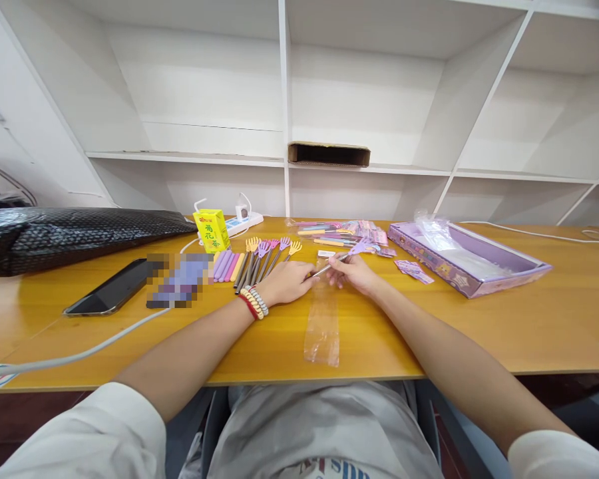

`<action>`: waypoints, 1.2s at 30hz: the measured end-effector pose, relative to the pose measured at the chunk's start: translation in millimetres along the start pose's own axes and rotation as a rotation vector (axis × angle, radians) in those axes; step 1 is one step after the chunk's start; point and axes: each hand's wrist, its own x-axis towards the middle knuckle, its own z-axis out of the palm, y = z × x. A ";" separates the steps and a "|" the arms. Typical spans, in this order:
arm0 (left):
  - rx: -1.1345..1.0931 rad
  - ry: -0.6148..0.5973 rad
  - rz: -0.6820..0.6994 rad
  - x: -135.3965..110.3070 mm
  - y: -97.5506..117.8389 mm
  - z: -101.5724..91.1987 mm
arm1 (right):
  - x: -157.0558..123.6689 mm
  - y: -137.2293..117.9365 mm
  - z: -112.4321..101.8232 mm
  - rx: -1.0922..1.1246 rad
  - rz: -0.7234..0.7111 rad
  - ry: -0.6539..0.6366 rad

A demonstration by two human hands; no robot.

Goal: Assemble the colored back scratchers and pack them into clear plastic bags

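Above a clear plastic bag lying flat on the table, both hands hold a back scratcher with a purple claw head and a thin metal rod. My left hand pinches the rod's lower left end. My right hand is closed around it near the claw. Left of my left hand lie several dark-handled back scratchers with yellow, pink and purple claws. Beside them is a row of purple, pink and yellow tubes. Packaged pieces are piled behind my hands.
An open purple box with clear plastic inside stands right, near small printed cards. To the left are a yellow drink carton, a phone, a power strip, a white cable and a black wrapped package.
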 end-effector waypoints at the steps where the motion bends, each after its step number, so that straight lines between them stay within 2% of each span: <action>1: 0.025 0.011 -0.048 0.4 -0.5 0.0 | 0.2 -0.6 -0.2 -0.049 -0.013 0.026; 6: 0.186 0.032 -0.410 2.8 -6.8 -2.9 | -1.6 -2.7 -0.5 -0.399 -0.055 0.136; 9: 0.244 -0.007 -0.576 2.9 -12.6 -6.1 | -3.5 -2.2 0.1 -0.537 -0.064 0.102; 12: 0.271 -0.036 -0.663 2.2 -19.0 -7.5 | -3.9 -1.5 0.4 -0.619 -0.080 0.066; 15: 0.278 -0.034 -0.693 1.6 -24.4 -7.2 | -3.6 -1.5 -0.3 -0.682 -0.096 0.050; 22: 0.273 -0.062 -0.648 0.2 -23.7 -9.7 | -4.2 -2.2 -1.6 -0.808 -0.149 0.050; 26: 0.256 -0.102 -0.642 0.1 -21.1 -9.4 | -4.5 -3.2 -0.9 -0.832 -0.155 0.052; 36: 0.276 -0.098 -0.689 0.4 -18.7 -9.0 | -4.7 -4.3 -1.0 -0.823 -0.144 -0.001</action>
